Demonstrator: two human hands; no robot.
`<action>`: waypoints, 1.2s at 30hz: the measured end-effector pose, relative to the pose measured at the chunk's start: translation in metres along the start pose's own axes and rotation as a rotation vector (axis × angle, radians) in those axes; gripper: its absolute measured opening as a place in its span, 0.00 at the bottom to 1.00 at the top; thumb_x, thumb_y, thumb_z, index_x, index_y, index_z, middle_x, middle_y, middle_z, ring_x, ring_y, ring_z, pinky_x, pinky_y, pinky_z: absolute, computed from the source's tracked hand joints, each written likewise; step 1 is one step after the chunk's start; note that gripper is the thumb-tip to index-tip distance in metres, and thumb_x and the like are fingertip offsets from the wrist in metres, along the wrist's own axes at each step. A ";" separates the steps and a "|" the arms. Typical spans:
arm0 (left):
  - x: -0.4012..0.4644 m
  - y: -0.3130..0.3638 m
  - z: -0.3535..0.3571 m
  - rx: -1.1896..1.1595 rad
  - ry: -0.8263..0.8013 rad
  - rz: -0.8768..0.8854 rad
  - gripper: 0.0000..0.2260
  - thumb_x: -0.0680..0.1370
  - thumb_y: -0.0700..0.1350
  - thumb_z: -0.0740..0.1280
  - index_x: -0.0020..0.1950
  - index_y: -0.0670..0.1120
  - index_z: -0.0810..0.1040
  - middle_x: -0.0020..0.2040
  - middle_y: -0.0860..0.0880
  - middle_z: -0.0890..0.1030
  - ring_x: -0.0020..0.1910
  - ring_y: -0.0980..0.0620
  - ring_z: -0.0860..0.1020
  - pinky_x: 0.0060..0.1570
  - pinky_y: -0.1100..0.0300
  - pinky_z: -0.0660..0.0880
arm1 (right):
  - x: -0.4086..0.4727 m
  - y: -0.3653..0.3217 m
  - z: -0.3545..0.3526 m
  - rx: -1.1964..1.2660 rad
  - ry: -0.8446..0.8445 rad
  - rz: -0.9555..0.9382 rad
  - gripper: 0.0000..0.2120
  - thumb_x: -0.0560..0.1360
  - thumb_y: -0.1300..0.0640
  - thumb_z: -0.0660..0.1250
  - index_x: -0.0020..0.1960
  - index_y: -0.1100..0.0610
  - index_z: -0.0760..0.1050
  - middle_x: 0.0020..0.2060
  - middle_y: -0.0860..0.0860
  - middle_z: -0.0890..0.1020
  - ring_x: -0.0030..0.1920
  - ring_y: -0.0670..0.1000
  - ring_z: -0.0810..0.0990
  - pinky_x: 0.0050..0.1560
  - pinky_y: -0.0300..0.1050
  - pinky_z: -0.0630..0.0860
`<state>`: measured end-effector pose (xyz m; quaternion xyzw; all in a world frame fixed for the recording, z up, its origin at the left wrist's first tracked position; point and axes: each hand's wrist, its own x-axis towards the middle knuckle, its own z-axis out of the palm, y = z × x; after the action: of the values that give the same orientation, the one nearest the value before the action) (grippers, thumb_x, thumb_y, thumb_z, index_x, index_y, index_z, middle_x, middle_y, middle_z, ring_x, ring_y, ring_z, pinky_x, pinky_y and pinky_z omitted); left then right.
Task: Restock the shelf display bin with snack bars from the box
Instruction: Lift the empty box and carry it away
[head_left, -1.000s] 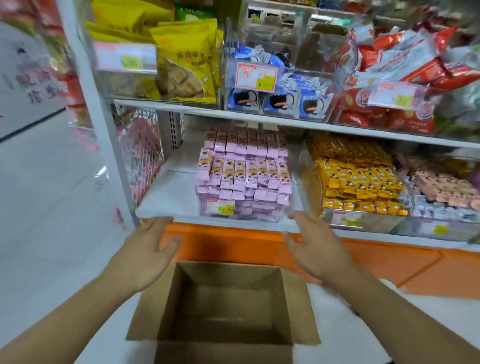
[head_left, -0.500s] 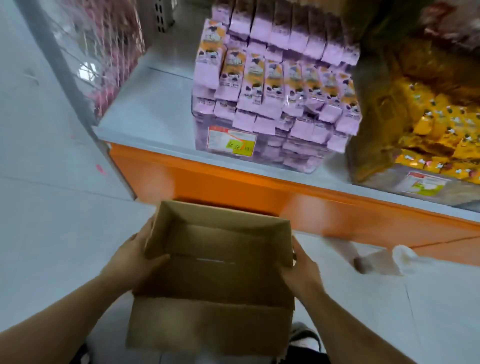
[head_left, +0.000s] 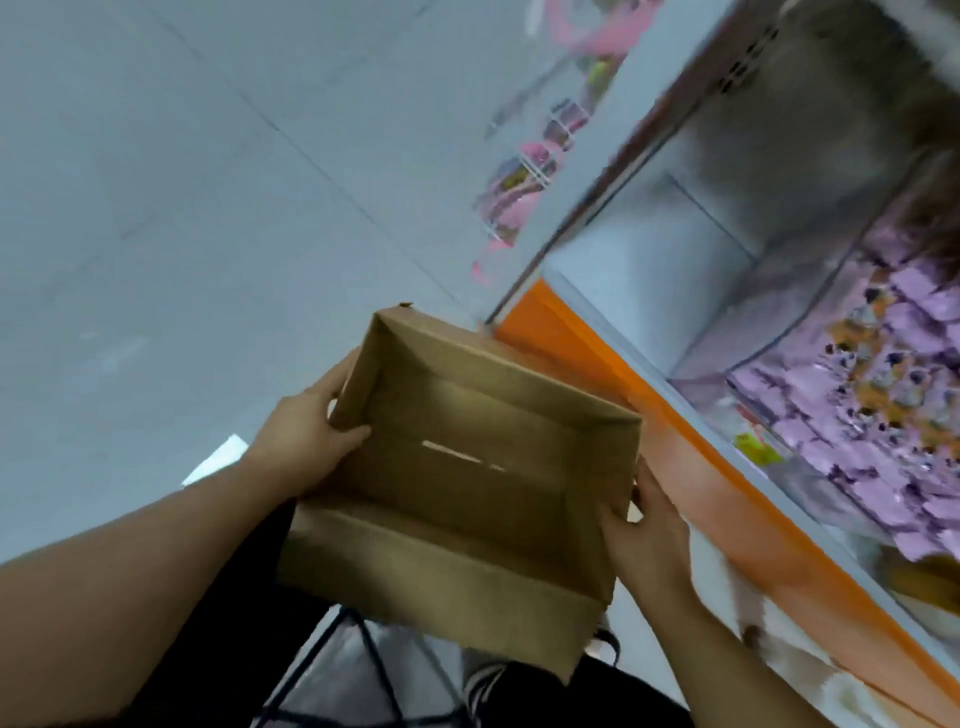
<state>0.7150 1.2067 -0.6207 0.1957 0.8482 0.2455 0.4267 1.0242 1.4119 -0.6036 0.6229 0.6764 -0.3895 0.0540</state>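
Nearest the camera, dark trousers (head_left: 218, 639) and a black metal frame (head_left: 332, 654) showed below the box, blurred; what the frame belonged to couldn't be told. Just above them the cardboard box (head_left: 462, 467) was held off the floor, open top facing the camera, nothing visible inside, only a pale tape strip on its bottom. Near flap (head_left: 431, 582) folded outward and down.

Left hand (head_left: 306, 441) gripped the left short wall, thumb curled over the rim into the box, fingers outside. Right hand (head_left: 649, 535) clasped the right near corner, fingers wrapped around the outer wall; fingertips mostly hidden.

Handling, as a judgement: an empty box should be light; corrugated walls are stiff enough but would flex or crush if squeezed mid-wall, and the loose flap is a bad handle. Best hold is at opposite short walls or corners, as here. Matte card, not slippery, not fragile.

Orientation: long axis ran from left hand to right hand, slanting down to the right in view; the opening pointed up toward the head, tipped slightly toward the person.

Further out, the orange shelf base (head_left: 649, 415) ran diagonally just beside the box's far right corner. Beyond it, the clear display bin (head_left: 810, 467) sat on the shelf, filled with purple snack bars (head_left: 893, 415), heavily blurred. Grey tiled floor (head_left: 182, 208) to the left.
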 end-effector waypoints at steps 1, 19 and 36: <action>-0.015 -0.008 -0.025 -0.017 0.036 -0.031 0.40 0.78 0.45 0.73 0.78 0.75 0.56 0.62 0.62 0.78 0.57 0.50 0.81 0.55 0.56 0.76 | -0.008 -0.025 0.001 -0.006 -0.028 -0.054 0.32 0.77 0.51 0.72 0.76 0.32 0.67 0.59 0.37 0.83 0.55 0.44 0.82 0.53 0.43 0.76; -0.139 -0.092 -0.464 -0.421 0.460 -0.268 0.38 0.77 0.50 0.74 0.76 0.75 0.58 0.59 0.66 0.80 0.51 0.57 0.80 0.53 0.59 0.78 | -0.120 -0.587 0.070 -0.203 -0.439 -0.485 0.34 0.70 0.46 0.71 0.74 0.31 0.70 0.57 0.24 0.80 0.63 0.39 0.79 0.67 0.48 0.76; -0.016 -0.111 -0.756 -0.622 0.749 -0.395 0.32 0.76 0.49 0.77 0.68 0.73 0.62 0.59 0.56 0.79 0.49 0.58 0.81 0.47 0.63 0.77 | -0.063 -0.992 0.206 -0.399 -0.539 -0.669 0.37 0.77 0.59 0.70 0.75 0.26 0.65 0.57 0.34 0.82 0.51 0.27 0.77 0.44 0.27 0.71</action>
<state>0.0909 0.9202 -0.2853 -0.2053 0.8504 0.4536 0.1701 0.0754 1.3180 -0.2542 0.2251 0.8634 -0.3955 0.2179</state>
